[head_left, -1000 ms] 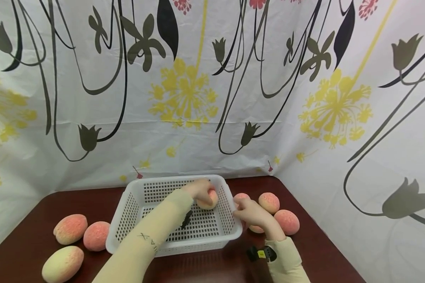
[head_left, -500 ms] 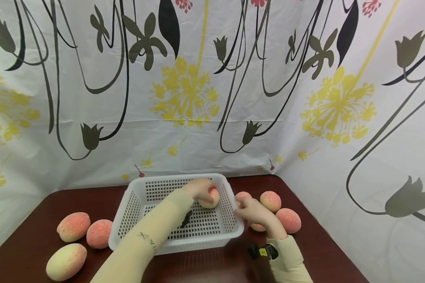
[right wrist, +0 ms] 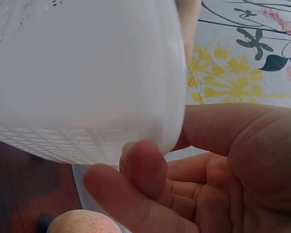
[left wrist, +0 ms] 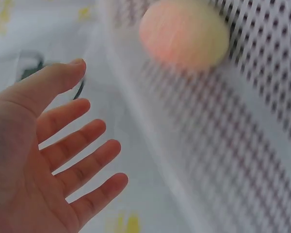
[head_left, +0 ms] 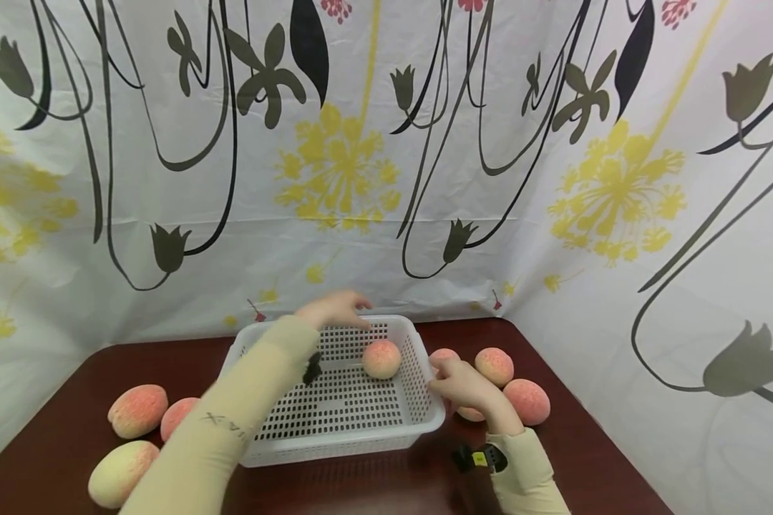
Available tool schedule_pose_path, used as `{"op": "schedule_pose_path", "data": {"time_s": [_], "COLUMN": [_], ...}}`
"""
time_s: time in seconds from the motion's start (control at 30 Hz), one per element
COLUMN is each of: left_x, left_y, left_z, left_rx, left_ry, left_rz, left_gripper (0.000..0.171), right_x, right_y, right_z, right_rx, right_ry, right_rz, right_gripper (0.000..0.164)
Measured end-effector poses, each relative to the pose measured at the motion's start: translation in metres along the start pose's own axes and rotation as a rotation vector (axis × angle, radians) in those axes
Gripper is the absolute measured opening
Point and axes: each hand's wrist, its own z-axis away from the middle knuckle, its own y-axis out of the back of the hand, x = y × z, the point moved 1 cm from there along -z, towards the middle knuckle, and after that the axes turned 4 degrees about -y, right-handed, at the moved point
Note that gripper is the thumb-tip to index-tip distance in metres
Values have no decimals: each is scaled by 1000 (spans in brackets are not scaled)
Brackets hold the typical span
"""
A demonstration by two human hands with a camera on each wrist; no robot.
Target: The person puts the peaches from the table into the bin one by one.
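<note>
A white plastic basket (head_left: 335, 445) with perforated walls stands on the table, one pink-and-cream peach (head_left: 381, 359) lying inside near its right end. Over the basket's back rim hovers my left hand (head_left: 336, 309), fingers spread and holding nothing. The left wrist view shows that same hand (left wrist: 53, 155) apart from the peach (left wrist: 184, 35), palm in sight. At the basket's right side, my right hand (head_left: 465, 390) grips the rim. In the right wrist view its thumb goes behind the rim (right wrist: 155, 87) and its fingers curl beneath.
Left of the basket lie three peaches (head_left: 138, 411), one partly hidden by the left sleeve (head_left: 232, 422). Several more peaches (head_left: 527, 402) sit on the right, some partly behind the right hand. A patterned white curtain (head_left: 348, 272) closes off the dark red table (head_left: 335, 486) at the back.
My left hand has let go of the peach in the basket and moved up and to the left. The right hand stays at the rim.
</note>
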Motion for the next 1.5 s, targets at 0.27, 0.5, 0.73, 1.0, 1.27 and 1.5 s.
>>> {"op": "schedule_pose_path", "data": {"time_s": [0.27, 0.5, 0.73, 1.0, 1.27, 1.5], "left_x": [-50, -109, -156, -181, -186, -189], "left_y": [73, 94, 85, 62, 42, 29], "left_z": [72, 153, 223, 264, 279, 289], "left_rx": [85, 125, 92, -9, -44, -57], "left_ry": [88, 137, 247, 298, 311, 306], "left_rz": [-3, -81, -66, 31, 164, 259], "left_gripper": [54, 53, 58, 57, 57, 69], "right_x": [1, 2, 0, 0, -2, -6], "right_y": [5, 4, 5, 3, 3, 2], "right_z": [2, 4, 5, 5, 4, 3], "right_rx": [7, -17, 0, -12, -31, -27], "right_ry": [3, 2, 0, 2, 33, 36], "right_rz": [16, -17, -10, -14, -21, -15], "right_gripper": [26, 31, 38, 33, 25, 26]}}
